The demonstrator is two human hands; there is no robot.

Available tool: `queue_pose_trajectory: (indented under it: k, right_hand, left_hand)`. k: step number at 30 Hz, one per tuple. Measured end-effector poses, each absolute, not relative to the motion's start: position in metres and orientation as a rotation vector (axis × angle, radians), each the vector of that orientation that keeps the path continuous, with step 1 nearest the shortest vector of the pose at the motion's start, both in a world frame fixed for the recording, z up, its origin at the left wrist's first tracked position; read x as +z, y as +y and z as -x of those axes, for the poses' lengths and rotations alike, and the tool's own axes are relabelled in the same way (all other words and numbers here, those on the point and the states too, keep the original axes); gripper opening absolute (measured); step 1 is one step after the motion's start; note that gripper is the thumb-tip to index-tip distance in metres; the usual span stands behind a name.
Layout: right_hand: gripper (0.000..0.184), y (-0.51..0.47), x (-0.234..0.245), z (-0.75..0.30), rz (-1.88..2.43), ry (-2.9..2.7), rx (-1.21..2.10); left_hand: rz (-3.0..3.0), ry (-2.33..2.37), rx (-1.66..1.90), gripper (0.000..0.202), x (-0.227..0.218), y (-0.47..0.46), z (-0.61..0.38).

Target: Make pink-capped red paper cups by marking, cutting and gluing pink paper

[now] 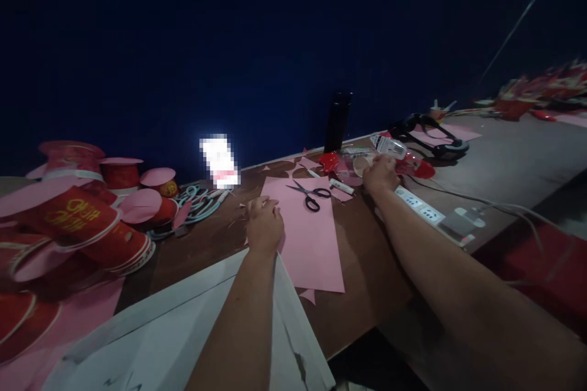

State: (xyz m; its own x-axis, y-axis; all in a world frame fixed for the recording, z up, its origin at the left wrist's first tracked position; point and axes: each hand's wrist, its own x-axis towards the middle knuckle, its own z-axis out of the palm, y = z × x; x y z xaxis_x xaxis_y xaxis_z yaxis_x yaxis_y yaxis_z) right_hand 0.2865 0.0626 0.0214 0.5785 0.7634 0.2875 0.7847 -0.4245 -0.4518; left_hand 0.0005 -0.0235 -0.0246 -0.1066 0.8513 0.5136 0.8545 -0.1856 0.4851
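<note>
My left hand [265,223] lies at the left edge of a pink paper sheet [312,250], palm down, its fingers loosely bent and slightly apart. Nothing shows in it. On the upper part of that sheet rest black-handled scissors [312,198], blades a little apart. Farther right, my right hand [381,176] is closed at a pale round thing [362,164], perhaps a roll of tape; the fingertips are partly hidden. A small white tube [341,186] lies between the sheet and my right hand.
Red paper cups [92,220] with pink discs crowd the left, near coiled cables [202,203] and a bright phone [220,160]. A dark bottle [338,122] stands behind. Right are a power strip [422,208] and black headset [431,134]. A white board [183,324] lies in front.
</note>
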Motion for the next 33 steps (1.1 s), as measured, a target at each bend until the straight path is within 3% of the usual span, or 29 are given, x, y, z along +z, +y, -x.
queue_pose_trajectory:
  k: [8, 21, 33]
  right_hand:
    - [0.019, 0.079, 0.023, -0.292, 2.245, -1.255, -0.06]
    - [0.048, 0.082, 0.024, -0.301, 2.377, -1.327, -0.23]
    - [0.008, 0.092, 0.029, -0.286, 2.102, -1.201, -0.094]
  left_hand:
    - [2.112, -2.087, -1.213, 0.019, -0.02, -0.027, -0.003]
    - [2.131, -2.073, -1.237, 0.022, -0.025, -0.025, 0.0]
    - [2.127, -2.08, -1.287, 0.022, -0.025, -0.024, -0.001]
